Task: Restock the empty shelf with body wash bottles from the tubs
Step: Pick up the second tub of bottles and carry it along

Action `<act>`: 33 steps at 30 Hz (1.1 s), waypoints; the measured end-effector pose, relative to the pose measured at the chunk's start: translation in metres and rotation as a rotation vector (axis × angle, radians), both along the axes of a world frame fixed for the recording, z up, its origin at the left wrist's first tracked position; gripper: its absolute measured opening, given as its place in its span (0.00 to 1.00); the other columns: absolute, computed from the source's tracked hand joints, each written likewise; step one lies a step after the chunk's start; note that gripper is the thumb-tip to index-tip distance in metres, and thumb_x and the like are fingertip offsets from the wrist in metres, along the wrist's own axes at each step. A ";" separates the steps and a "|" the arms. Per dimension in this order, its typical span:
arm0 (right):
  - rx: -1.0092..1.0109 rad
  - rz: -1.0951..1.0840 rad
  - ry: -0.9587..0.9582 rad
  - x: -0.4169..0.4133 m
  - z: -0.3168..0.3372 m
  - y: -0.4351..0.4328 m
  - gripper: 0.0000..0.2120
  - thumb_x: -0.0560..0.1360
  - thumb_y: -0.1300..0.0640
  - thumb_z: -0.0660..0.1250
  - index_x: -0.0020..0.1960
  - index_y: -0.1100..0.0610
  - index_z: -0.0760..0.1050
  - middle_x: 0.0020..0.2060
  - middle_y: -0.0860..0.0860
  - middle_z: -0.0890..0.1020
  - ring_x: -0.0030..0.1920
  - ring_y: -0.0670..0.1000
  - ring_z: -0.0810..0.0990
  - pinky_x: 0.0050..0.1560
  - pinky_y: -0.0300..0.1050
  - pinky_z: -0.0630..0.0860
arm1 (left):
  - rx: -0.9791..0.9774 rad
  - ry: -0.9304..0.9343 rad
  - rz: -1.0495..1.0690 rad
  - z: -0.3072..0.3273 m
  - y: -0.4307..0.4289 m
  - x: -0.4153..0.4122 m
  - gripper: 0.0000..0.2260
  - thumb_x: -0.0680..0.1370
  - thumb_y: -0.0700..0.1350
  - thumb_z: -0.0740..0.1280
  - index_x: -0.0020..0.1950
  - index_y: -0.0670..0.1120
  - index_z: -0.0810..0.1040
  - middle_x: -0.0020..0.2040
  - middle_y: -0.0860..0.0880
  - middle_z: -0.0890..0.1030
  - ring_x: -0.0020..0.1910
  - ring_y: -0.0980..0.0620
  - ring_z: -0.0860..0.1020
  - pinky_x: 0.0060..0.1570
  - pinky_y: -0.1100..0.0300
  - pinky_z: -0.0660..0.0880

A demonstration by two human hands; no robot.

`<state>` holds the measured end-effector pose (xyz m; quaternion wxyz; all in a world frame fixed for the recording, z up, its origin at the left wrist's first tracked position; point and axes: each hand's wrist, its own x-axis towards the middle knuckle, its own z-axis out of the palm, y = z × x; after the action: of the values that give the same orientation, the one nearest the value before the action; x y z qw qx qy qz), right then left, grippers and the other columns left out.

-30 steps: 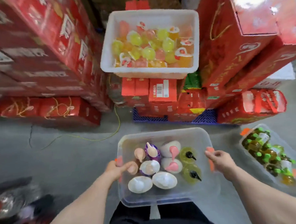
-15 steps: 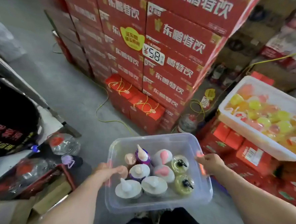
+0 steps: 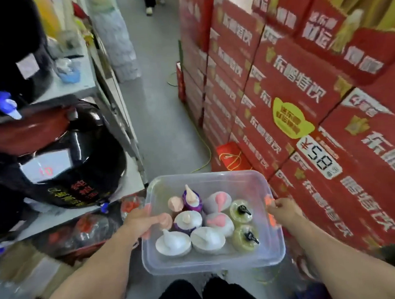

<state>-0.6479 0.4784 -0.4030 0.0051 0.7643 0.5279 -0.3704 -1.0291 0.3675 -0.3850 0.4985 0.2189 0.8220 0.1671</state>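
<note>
I carry a clear plastic tub (image 3: 212, 262) in front of my waist. My left hand (image 3: 144, 222) grips its left rim, thumb inside the tub. My right hand (image 3: 284, 210) grips the orange handle (image 3: 269, 200) on the right rim. Several body wash bottles stand upright inside: white ones (image 3: 173, 243) at the front, a purple one (image 3: 192, 199), pink-capped ones (image 3: 219, 220) in the middle and two yellow-green ones with black pumps (image 3: 244, 237) on the right.
A tall stack of red drink cartons (image 3: 305, 110) with a 58 price tag walls the right side. On the left a metal shelf (image 3: 117, 103) holds black rice cookers (image 3: 63, 157). A grey floor aisle (image 3: 156, 101) runs ahead between them, with a person's feet at the far end.
My view has swung left from the white tub of jelly cups and the carton stack to the aisle and the shelf. Both hands keep the same grip on the tub.
</note>
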 end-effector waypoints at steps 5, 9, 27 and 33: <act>0.067 0.101 -0.027 -0.048 0.011 0.124 0.14 0.74 0.56 0.72 0.34 0.63 0.78 0.28 0.59 0.77 0.27 0.51 0.72 0.25 0.38 0.64 | 0.053 -0.027 0.118 0.012 0.084 -0.041 0.19 0.64 0.59 0.79 0.45 0.48 0.80 0.37 0.51 0.80 0.36 0.54 0.78 0.33 0.63 0.74; 0.081 0.134 -0.023 -0.086 0.019 0.212 0.11 0.74 0.57 0.73 0.38 0.63 0.80 0.28 0.55 0.77 0.29 0.52 0.74 0.27 0.40 0.65 | 0.085 -0.003 0.167 0.002 0.154 -0.081 0.23 0.70 0.66 0.71 0.42 0.45 0.81 0.36 0.48 0.81 0.35 0.50 0.79 0.35 0.60 0.72; 0.037 0.176 -0.010 -0.272 0.012 0.527 0.13 0.74 0.53 0.72 0.38 0.63 0.81 0.30 0.55 0.80 0.32 0.54 0.77 0.34 0.45 0.72 | 0.045 -0.066 0.162 -0.010 0.450 -0.246 0.12 0.71 0.50 0.76 0.45 0.48 0.75 0.39 0.49 0.77 0.37 0.52 0.77 0.33 0.59 0.72; 0.009 0.253 0.023 -0.343 0.004 0.641 0.14 0.74 0.49 0.71 0.41 0.61 0.82 0.33 0.56 0.83 0.34 0.56 0.81 0.37 0.46 0.76 | 0.029 -0.032 0.307 -0.014 0.543 -0.304 0.21 0.68 0.46 0.79 0.55 0.39 0.79 0.57 0.37 0.79 0.49 0.43 0.77 0.43 0.53 0.76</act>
<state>-0.9904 1.1194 -0.3989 0.0422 0.6876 0.6216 -0.3729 -1.3333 0.9110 -0.3991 0.4768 0.0950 0.8353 0.2567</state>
